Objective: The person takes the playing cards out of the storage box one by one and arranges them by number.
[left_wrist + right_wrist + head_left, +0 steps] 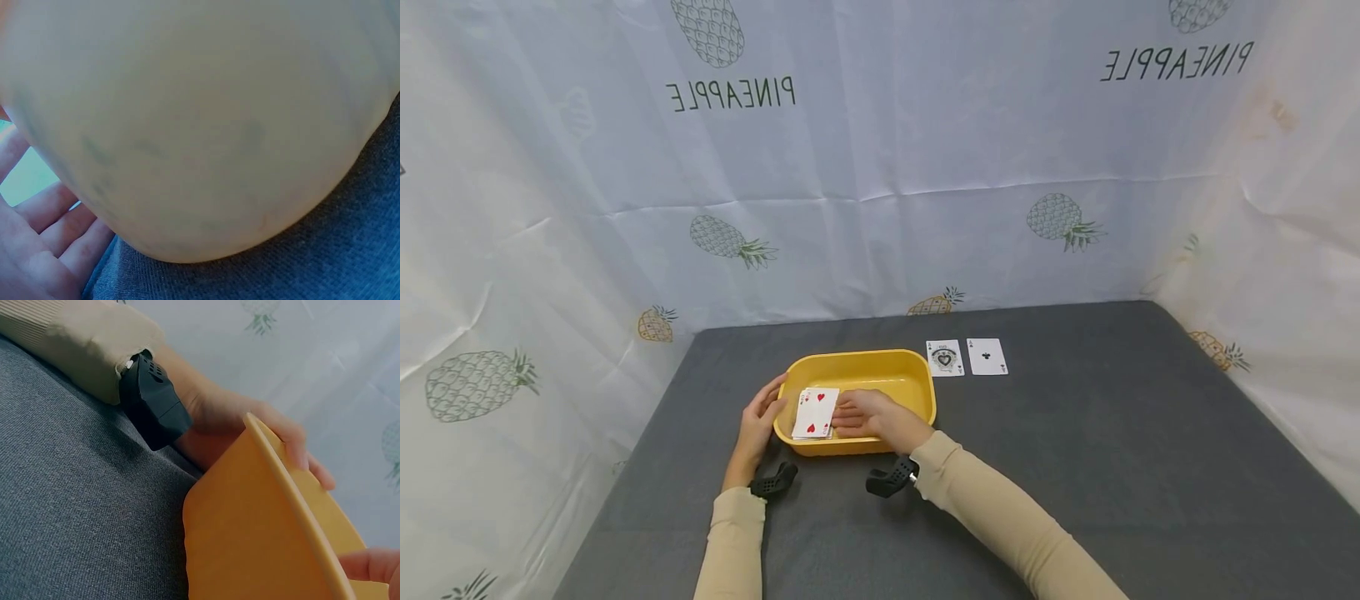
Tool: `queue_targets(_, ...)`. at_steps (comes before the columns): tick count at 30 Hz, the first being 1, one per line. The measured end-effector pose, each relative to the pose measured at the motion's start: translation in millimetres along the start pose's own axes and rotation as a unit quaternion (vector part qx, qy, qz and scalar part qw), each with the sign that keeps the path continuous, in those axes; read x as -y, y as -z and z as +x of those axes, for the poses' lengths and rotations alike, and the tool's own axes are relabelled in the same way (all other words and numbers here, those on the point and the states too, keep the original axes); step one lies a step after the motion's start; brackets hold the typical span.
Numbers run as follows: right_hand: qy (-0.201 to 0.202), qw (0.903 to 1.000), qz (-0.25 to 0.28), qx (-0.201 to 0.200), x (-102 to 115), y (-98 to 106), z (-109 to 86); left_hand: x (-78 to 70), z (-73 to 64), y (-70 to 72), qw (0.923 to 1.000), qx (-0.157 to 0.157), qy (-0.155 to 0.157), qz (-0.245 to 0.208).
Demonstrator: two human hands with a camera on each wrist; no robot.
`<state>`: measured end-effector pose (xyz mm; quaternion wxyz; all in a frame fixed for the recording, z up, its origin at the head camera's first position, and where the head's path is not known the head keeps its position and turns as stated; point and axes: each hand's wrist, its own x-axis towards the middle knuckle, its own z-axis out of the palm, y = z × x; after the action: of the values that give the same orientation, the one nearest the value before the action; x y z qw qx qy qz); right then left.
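Observation:
A yellow tub stands on the dark cloth. Inside, at its left end, lies a stack of playing cards, the top one face up with red hearts. My left hand grips the tub's left end, thumb and fingertips over the rim in the right wrist view. My right hand reaches into the tub, its fingers fairly straight and tips right at the stack's right edge. Most of the left wrist view is the tub's wall, which hides part of the fingers.
Behind the tub's right corner, an ace of spades and an ace of clubs lie face up side by side. Dark cloth covers the table. A white pineapple-print curtain hangs along the back and both sides.

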<state>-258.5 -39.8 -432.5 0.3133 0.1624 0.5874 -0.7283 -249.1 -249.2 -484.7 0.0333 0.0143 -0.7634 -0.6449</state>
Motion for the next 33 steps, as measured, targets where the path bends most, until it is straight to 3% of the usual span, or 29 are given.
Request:
queue_targets(6,0.001,0.9998,-0.007,-0.016,0.5,-4.1,4.5,1.1,1.0,0.1,1.0,0.0,0.0,0.002)
queue_targets(20,0.027,0.9956,-0.083,-0.034,-0.9,-15.9,14.7,3.1,0.8,0.1,0.9999,0.0,-0.013,0.001)
queue_targets(33,0.044,0.9966,-0.062,-0.032,1.3,-13.0,11.3,2.6,-0.2,0.2,0.9998,-0.006,-0.018,0.001)
